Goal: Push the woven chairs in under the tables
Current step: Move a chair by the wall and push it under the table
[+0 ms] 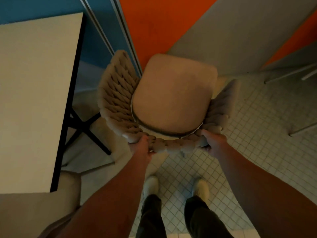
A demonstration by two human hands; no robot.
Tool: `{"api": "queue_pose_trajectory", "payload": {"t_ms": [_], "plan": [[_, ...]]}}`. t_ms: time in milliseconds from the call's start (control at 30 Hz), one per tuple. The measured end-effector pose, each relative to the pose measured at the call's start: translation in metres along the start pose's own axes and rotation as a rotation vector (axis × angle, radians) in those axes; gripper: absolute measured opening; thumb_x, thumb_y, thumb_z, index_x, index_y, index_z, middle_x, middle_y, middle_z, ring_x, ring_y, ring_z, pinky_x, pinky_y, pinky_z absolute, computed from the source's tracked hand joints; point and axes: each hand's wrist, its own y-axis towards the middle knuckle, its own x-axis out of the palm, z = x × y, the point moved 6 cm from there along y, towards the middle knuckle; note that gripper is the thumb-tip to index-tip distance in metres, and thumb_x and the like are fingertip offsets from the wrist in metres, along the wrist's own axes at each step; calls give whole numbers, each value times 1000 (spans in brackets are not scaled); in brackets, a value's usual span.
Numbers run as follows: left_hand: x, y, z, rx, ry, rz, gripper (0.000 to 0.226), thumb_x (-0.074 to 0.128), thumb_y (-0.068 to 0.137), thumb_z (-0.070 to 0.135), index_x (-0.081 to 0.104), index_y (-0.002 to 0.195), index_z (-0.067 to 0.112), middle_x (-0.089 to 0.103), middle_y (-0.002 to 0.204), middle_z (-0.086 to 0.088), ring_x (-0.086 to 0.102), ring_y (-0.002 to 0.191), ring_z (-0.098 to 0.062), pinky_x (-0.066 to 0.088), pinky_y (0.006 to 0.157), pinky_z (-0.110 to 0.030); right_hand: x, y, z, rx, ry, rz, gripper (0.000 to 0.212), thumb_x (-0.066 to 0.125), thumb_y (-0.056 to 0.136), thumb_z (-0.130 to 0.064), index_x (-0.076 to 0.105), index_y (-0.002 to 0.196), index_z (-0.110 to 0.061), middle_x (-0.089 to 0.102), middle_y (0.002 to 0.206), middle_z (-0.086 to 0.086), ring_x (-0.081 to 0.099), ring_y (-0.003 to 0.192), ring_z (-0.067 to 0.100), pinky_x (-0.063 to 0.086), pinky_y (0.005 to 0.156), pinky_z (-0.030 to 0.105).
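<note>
Both hands are gripping the chair [173, 93]: our left hand [141, 145] and right hand [213, 143] are curling round its thick, squashy back rim. It is standing beside the table [34, 83], not under, probably feeling light.

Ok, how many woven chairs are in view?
1: the woven chair, centre, left hand and right hand gripping its back. A beige shape under the table corner may be another.

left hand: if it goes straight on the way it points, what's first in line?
The left hand grips the woven chair's back rim, so that comes first. Past it, the line runs onto the seat cushion; depth from above is unclear.
</note>
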Motion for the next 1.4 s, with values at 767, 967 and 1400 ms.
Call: {"api": "queue_pose_trajectory", "payload": {"t_ms": [767,967,1400], "plan": [[-21,8,125,1039,2076,-487,103,24,59,99,46,145,48,48,152,16,39,142,-12,24,116,-49,88,-82,12,-1246,-1463,13,53,42,91,-64,71,91,-20,72,86,0,65,91,22,36,103,45],[-18,14,146,987,2349,-535,116,7,47,100,34,149,52,35,159,23,28,148,-9,4,122,-52,134,-77,23,-1098,-1710,-237,77,37,81,-85,58,118,-21,69,106,3,66,99,27,44,79,38],[-16,13,144,1132,2349,-441,100,13,64,100,37,148,50,41,156,20,38,141,-13,17,114,-41,140,-69,22,-1265,-1645,-169,78,35,73,-91,67,107,-28,73,92,-3,69,85,23,50,73,34]]}}
